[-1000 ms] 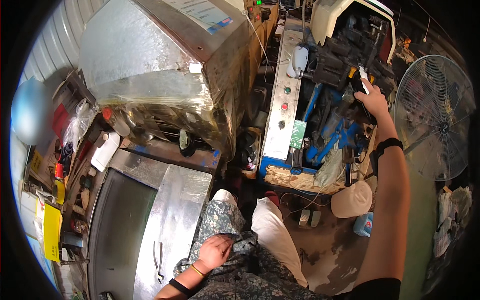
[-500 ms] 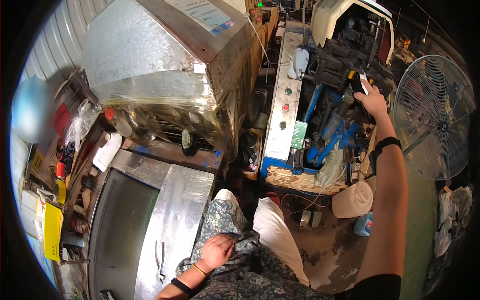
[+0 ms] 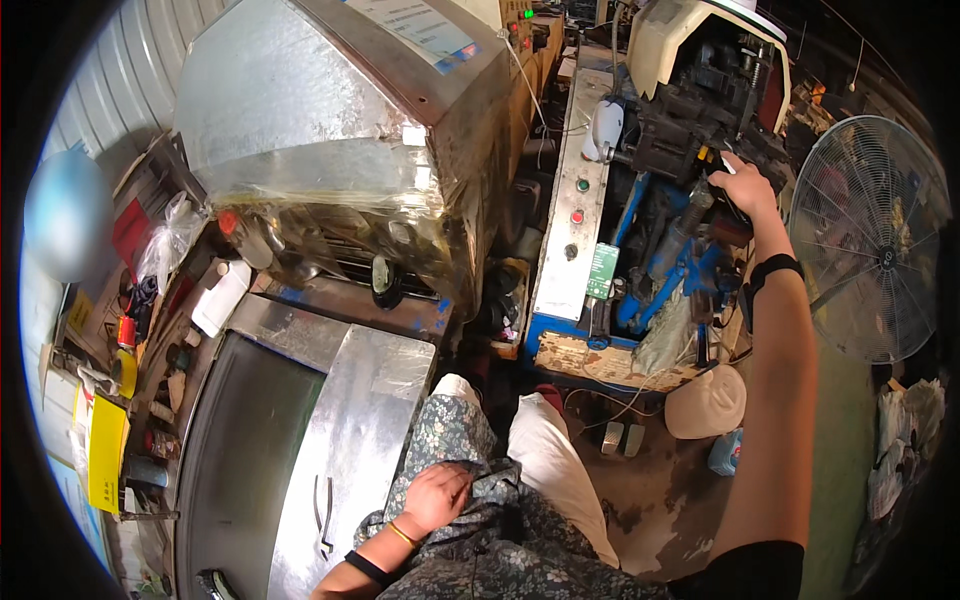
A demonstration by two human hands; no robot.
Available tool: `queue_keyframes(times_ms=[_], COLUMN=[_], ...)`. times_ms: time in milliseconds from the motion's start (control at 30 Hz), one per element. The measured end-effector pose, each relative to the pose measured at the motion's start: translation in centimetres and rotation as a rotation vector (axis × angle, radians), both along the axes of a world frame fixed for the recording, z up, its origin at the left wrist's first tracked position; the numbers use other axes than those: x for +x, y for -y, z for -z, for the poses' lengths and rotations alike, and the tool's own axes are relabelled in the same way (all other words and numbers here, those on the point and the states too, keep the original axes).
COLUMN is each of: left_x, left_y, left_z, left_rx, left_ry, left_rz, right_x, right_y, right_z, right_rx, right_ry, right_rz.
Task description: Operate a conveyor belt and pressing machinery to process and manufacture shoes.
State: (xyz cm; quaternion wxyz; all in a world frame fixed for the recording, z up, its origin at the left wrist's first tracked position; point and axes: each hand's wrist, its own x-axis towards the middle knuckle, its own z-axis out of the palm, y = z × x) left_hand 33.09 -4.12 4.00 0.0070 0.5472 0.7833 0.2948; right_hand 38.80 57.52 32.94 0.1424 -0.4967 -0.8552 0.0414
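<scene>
My right hand (image 3: 745,187) reaches out to the dark working head of a machine (image 3: 672,140) at the far right. Its fingers are closed on a small white piece (image 3: 729,166), with something dark beside it; what kind of thing it is cannot be made out. My left hand (image 3: 438,496) rests on the dark floral apron (image 3: 450,430) over my lap, fingers curled in with nothing visible in them. A pair of thin dark strips (image 3: 323,515) lies on the shiny metal plate (image 3: 365,420) to the left of my lap.
A large metal hood (image 3: 300,110) stands at the far left. The machine's panel (image 3: 572,230) carries buttons. On the right are a big fan (image 3: 885,255) and a whitish plastic jug (image 3: 705,402). Foot pedals (image 3: 623,438) sit on the floor. Bottles and tools crowd the left shelf.
My right hand has shifted slightly, and less of the white piece shows beyond its fingers. My left hand stays on my lap. The whole view has shifted a little.
</scene>
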Motion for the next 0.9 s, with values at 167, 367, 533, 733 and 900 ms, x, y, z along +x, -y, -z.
queue_keyframes(times_ms=[167,367,533,733,900], left_x=[0.0,0.0,0.0,0.0,-0.1], left_y=[0.2,0.3,0.3,0.3,0.4], left_z=[0.0,0.1,0.0,0.2,0.0], left_rx=[0.013,-0.029,-0.019,-0.01,0.0], left_ry=[-0.019,0.03,0.02,0.022,0.029], left_rz=[-0.008,-0.002,-0.009,-0.008,-0.015], right_x=[-0.3,-0.1,-0.3,0.1,0.7], right_y=[0.2,0.2,0.6,0.6,2.4], right_z=[0.0,0.0,0.0,0.0,2.8], right_rx=[-0.001,-0.002,0.002,0.025,0.115], right_ry=[0.003,-0.013,-0.005,-0.02,-0.121], right_rz=[0.009,-0.001,0.009,-0.002,0.015])
